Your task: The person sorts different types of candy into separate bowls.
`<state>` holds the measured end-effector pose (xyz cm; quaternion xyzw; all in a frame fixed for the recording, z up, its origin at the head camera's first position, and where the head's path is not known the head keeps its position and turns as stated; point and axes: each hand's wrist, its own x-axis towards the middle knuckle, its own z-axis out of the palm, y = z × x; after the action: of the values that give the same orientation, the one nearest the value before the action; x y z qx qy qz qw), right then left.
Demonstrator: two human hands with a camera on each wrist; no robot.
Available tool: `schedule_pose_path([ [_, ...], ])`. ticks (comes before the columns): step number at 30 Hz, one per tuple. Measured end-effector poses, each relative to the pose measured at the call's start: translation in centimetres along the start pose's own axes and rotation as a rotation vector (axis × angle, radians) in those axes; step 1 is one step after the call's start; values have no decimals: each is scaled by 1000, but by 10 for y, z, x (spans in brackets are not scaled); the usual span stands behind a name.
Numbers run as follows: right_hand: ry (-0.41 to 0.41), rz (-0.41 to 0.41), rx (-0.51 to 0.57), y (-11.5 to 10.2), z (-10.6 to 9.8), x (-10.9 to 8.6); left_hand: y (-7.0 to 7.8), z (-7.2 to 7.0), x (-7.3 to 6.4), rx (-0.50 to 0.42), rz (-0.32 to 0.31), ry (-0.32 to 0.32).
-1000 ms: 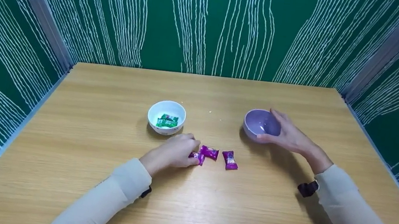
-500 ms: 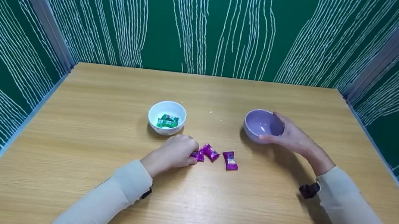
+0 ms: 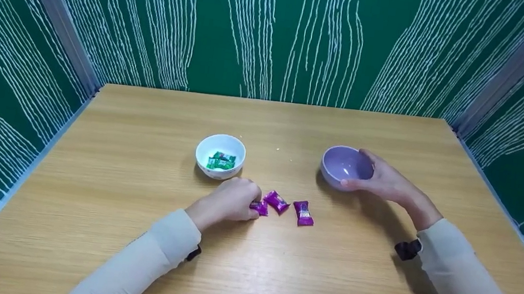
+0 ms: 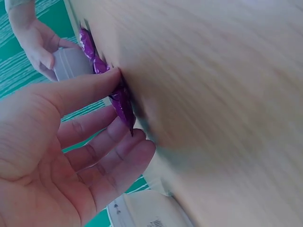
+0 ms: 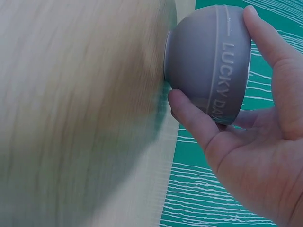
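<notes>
Thumb and fingertips of my left hand [image 3: 229, 200] pinch a purple wrapped candy [image 3: 260, 208] low over the table; its left end is hidden behind the fingers. Just right of it lies a second purple candy [image 3: 277, 201], and a third purple candy [image 3: 303, 214] is a little farther right. My right hand [image 3: 389, 181] grips the right side of a purple bowl [image 3: 330, 177], which stands upright with nothing inside. Raised lettering shows on the bowl's wall [image 5: 199, 56] in the right wrist view, with the thumb and fingers spread around it.
A white bowl [image 3: 212, 173] holding several green wrapped candies [image 3: 222, 160] stands just beyond my left hand. Tiny white specks [image 3: 277, 149] dot the wooden table [image 3: 257, 274]. Green panels with white wavy lines [image 3: 206, 27] enclose the back and sides.
The middle purple candy has turned, and the one at my left fingers has shifted slightly. My right hand and the purple bowl have moved slightly to the right.
</notes>
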<state>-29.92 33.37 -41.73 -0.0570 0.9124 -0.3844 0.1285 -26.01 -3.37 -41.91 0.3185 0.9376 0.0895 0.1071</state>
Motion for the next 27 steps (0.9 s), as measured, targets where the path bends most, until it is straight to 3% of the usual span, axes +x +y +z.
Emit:
schedule_pose_path([
  [5, 1, -2, -13, -3, 0, 0, 4, -4, 1, -8, 23, 5],
  [11, -7, 17, -3, -1, 3, -1, 13, -13, 3, -102, -25, -61],
  [16, -7, 34, -7, -1, 4, -2, 19, -16, 5, -132, -20, -65],
  [27, -11, 28, -9, -1, 1, -4, 36, -20, 28, -204, 33, -35],
])
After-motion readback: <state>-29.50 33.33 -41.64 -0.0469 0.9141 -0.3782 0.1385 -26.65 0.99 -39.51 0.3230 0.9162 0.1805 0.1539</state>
